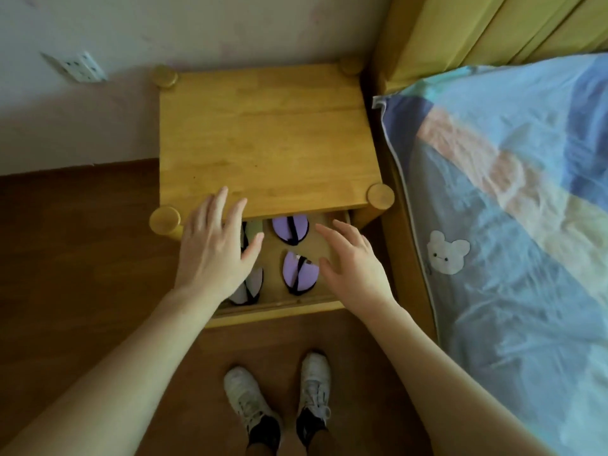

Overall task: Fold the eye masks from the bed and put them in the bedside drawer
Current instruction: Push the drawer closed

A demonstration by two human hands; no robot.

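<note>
The wooden bedside drawer (279,306) stands pulled out under the nightstand top (263,136). Inside lie folded eye masks with black straps: a purple one (289,230) at the back, a second purple one (300,273) in front of it, and a pale one (248,289) at the left, partly hidden by my wrist. A greenish mask (254,229) peeks out behind my fingers. My left hand (215,245) hovers over the drawer's left side, fingers spread, holding nothing. My right hand (353,263) hovers over its right side, fingers apart and empty.
The bed (513,209) with a blue patterned cover and a bear print lies to the right, against a yellow headboard (460,37). My white shoes (279,399) stand on the brown wooden floor in front of the drawer. A wall socket (79,65) is at the upper left.
</note>
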